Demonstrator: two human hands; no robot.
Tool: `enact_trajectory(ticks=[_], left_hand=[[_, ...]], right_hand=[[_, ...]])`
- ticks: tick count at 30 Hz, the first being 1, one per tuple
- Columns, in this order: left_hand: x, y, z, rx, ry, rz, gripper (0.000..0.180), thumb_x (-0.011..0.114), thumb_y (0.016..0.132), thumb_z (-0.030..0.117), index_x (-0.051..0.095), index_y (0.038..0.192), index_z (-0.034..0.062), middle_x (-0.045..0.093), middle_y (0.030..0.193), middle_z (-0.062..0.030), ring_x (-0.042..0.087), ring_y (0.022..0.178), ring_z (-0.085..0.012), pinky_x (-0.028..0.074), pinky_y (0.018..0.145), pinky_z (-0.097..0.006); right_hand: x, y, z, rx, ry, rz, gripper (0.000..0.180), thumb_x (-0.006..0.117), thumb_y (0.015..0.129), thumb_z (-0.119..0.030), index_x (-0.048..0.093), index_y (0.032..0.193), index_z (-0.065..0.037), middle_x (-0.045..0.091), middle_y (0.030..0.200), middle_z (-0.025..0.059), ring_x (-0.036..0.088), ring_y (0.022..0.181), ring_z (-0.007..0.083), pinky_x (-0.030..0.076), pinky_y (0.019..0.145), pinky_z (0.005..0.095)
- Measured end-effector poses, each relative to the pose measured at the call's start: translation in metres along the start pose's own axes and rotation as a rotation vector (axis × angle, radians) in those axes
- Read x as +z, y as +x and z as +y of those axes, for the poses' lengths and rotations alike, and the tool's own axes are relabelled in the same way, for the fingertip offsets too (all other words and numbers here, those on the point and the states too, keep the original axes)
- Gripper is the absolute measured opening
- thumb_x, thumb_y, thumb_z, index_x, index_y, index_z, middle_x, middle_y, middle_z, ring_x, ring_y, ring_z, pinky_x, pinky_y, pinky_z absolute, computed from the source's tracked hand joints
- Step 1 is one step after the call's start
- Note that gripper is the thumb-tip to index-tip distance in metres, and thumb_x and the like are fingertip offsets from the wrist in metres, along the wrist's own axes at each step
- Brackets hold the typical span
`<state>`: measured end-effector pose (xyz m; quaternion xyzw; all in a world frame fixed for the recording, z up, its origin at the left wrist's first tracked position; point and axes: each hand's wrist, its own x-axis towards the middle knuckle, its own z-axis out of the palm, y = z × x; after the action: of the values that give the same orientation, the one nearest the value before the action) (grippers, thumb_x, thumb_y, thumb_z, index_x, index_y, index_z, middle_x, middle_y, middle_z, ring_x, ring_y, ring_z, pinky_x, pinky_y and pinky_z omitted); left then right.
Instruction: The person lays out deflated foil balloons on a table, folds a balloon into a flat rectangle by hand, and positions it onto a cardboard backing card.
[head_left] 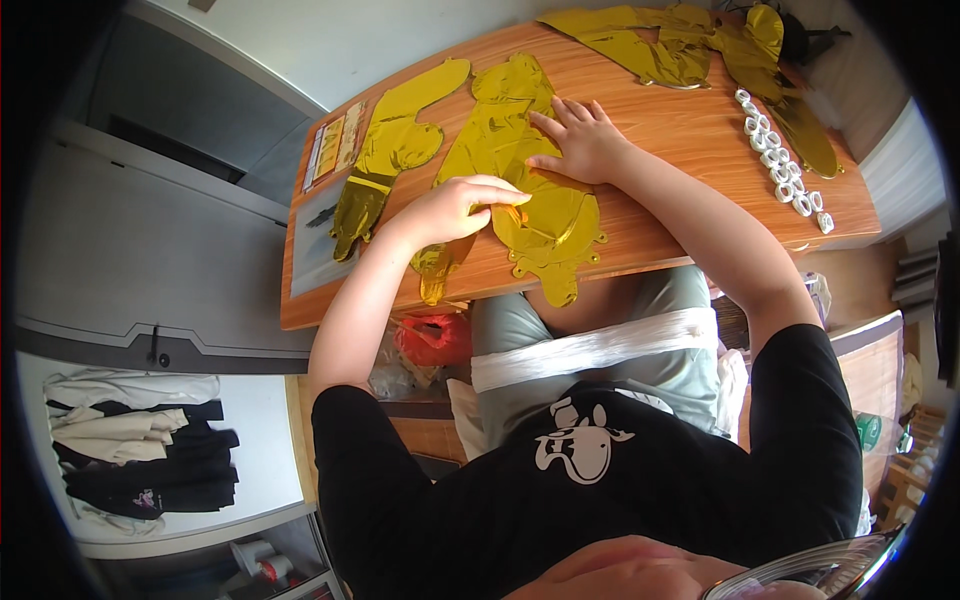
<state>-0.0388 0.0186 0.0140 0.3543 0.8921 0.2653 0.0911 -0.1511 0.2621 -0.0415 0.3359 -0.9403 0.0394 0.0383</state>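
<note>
A flat, uninflated gold foil balloon (484, 140) lies across the front middle of the wooden table (640, 120), with its small tabs reaching the near edge. My left hand (455, 210) bends over its lower part, thumb and fingers pinched on a fold of the foil where a small orange-gold bit shows. On the balloon's right side my right hand (585, 143) rests flat with fingers spread, holding nothing. To the left lies another flat gold foil balloon (400, 142). More crumpled gold foil balloons (675, 45) spread along the far right edge.
Small white coils (770, 158) stand in rows on the table's right side. A printed card (335, 145) lies at the far left corner. A white band of cloth (600, 348) crosses my lap, and a red bag (433, 340) sits under the table.
</note>
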Motion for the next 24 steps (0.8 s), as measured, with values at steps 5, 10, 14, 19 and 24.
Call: enact_trajectory(ticks=[5,10,14,19,24], left_hand=[[-0.002,0.0,0.013,0.023,0.192,0.058,0.04,0.068,0.085,0.002,0.076,0.12,0.0194,0.07,0.127,-0.0019,0.069,0.111,-0.0249,0.054,0.098,-0.038],[-0.008,-0.002,0.021,0.048,0.48,-0.056,0.034,0.068,0.089,0.008,0.078,0.117,0.0246,0.072,0.124,0.0025,0.07,0.106,-0.0175,0.051,0.096,-0.037],[-0.008,-0.006,0.022,0.079,0.519,-0.064,0.035,0.068,0.087,0.008,0.078,0.117,0.0232,0.074,0.12,0.002,0.069,0.103,-0.018,0.051,0.095,-0.037],[-0.009,0.008,0.038,0.199,0.526,0.031,0.025,0.068,0.082,0.007,0.078,0.104,0.0171,0.071,0.122,0.0016,0.068,0.099,-0.0194,0.05,0.093,-0.037],[0.002,0.026,0.045,0.205,0.507,0.037,0.025,0.066,0.082,0.008,0.077,0.102,0.0173,0.069,0.126,0.002,0.067,0.104,-0.0201,0.05,0.094,-0.037]], right_hand=[[-0.001,-0.001,-0.001,0.001,0.003,-0.006,0.094,0.032,0.094,-0.083,0.022,0.165,-0.022,0.024,0.167,0.0245,0.022,0.155,0.0407,0.016,0.125,0.0568],[0.0,-0.002,-0.001,0.004,0.011,0.02,0.092,0.034,0.094,-0.082,0.024,0.164,-0.022,0.026,0.165,0.0253,0.022,0.155,0.0403,0.016,0.125,0.0575],[-0.005,-0.001,-0.004,0.01,0.006,-0.026,0.093,0.031,0.095,-0.082,0.021,0.165,-0.022,0.023,0.167,0.0238,0.021,0.156,0.0396,0.015,0.125,0.057],[-0.004,0.0,-0.001,0.022,-0.001,-0.035,0.093,0.031,0.095,-0.082,0.02,0.165,-0.023,0.021,0.168,0.0227,0.019,0.156,0.0386,0.014,0.125,0.0566],[-0.004,-0.001,-0.003,0.018,0.007,-0.044,0.092,0.03,0.096,-0.081,0.019,0.166,-0.023,0.02,0.169,0.022,0.019,0.156,0.0383,0.014,0.125,0.0564]])
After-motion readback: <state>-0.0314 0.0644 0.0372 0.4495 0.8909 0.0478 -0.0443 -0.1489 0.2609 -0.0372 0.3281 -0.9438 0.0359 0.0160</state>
